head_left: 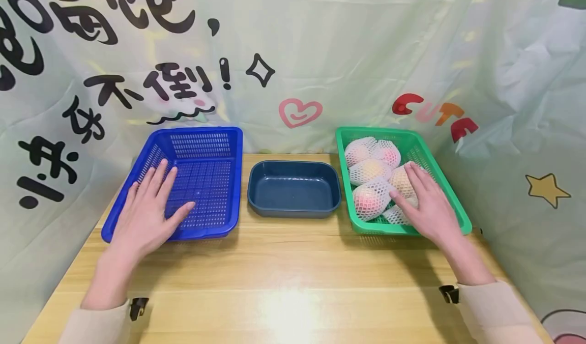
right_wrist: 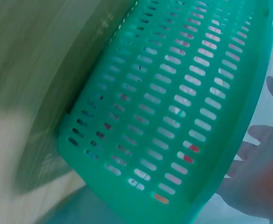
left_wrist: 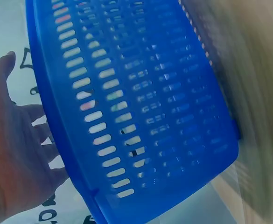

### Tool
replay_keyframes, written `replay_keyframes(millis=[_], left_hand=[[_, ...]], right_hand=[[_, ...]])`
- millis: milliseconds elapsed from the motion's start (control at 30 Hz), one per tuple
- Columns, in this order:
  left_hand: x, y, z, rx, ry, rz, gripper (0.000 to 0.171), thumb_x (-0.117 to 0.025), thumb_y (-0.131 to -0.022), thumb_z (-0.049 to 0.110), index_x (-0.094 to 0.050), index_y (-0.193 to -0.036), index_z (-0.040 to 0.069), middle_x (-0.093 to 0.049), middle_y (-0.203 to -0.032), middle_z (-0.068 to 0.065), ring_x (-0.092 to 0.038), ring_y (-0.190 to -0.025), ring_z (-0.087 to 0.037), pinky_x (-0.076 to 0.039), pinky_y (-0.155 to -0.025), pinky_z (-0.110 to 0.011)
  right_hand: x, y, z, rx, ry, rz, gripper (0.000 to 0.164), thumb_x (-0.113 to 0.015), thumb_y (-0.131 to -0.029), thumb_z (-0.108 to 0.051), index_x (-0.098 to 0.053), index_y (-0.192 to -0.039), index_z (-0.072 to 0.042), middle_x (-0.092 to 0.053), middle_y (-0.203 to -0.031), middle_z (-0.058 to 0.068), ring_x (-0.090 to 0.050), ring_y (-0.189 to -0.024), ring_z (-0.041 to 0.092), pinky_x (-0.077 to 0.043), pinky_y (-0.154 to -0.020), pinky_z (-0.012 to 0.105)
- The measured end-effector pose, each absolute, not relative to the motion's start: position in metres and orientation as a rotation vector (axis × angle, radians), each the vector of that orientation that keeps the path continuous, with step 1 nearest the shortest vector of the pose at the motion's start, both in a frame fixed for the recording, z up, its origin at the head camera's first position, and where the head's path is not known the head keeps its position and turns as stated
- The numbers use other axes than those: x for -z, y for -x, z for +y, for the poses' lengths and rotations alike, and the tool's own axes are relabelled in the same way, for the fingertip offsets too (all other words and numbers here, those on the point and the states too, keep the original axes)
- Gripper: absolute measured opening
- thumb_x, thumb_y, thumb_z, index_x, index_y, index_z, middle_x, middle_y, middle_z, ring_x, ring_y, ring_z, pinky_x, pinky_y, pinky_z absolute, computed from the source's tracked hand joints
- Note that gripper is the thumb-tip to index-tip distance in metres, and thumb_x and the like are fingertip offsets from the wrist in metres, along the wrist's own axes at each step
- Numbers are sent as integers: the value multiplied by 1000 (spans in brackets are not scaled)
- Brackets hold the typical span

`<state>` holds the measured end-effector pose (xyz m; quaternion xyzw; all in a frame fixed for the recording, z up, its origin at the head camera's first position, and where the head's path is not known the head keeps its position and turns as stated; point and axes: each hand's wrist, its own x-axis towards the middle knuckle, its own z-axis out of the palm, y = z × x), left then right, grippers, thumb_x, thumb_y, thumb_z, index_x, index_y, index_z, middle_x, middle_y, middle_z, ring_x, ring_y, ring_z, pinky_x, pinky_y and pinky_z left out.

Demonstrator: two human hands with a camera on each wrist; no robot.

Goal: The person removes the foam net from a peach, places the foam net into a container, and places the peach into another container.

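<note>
My left hand (head_left: 146, 217) is spread over the front left part of a blue plastic basket (head_left: 236, 181), fingers straight and holding nothing. On the other side, my right hand (head_left: 428, 206) hovers with extended fingers over the green plastic basket (head_left: 380, 228). Several round, pink-and-yellow fruits (head_left: 368, 199) in white foam nets lie inside the green basket, some partly hidden by that hand. From the left wrist, the blue basket's slotted wall (left_wrist: 52, 93) stands beside the left hand (left_wrist: 19, 149). The right wrist view has the green wall with the right hand (right_wrist: 262, 168) beyond its rim.
Between the two baskets sits a dark blue rectangular dish (head_left: 293, 213). All three stand toward the back of a light wooden table (head_left: 293, 267). A printed cloth (head_left: 366, 54) hangs behind and along both sides.
</note>
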<state>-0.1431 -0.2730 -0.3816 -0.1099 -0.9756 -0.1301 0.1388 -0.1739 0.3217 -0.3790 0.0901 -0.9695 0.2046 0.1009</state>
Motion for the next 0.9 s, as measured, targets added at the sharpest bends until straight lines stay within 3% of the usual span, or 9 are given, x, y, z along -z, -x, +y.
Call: replay_keyframes(millis=[367, 600, 900], left_hand=[[390, 121, -257, 361, 375, -2859, 91, -55, -100, 63, -18, -167, 14, -2, -175, -3, -5, -160, -37, 0, -126, -61], [400, 106, -250, 346, 421, -2862, 88, -57, -100, 61, -24, -166, 12, -16, -173, -11, -16, -157, -40, -6, -124, -65], [412, 97, -246, 338, 388, -2918, 86, -57, -98, 64, -37, -160, 8, -27, -170, -12, -24, -154, -42, -14, -121, -68]], right_hand=[[381, 182, 305, -593, -458, -2945, 82, -61, -103, -49, -24, -166, -11, -18, -172, 16, -20, -155, 47, -26, -112, 75], [386, 191, 298, -593, -598, -2958, 74, -69, -101, -37, -37, -160, -4, -30, -166, 21, -30, -148, 51, -30, -114, 70], [394, 206, 300, -710, -736, -3014, 69, -70, -100, -23, -39, -158, -3, -33, -164, 24, -31, -148, 51, -31, -114, 70]])
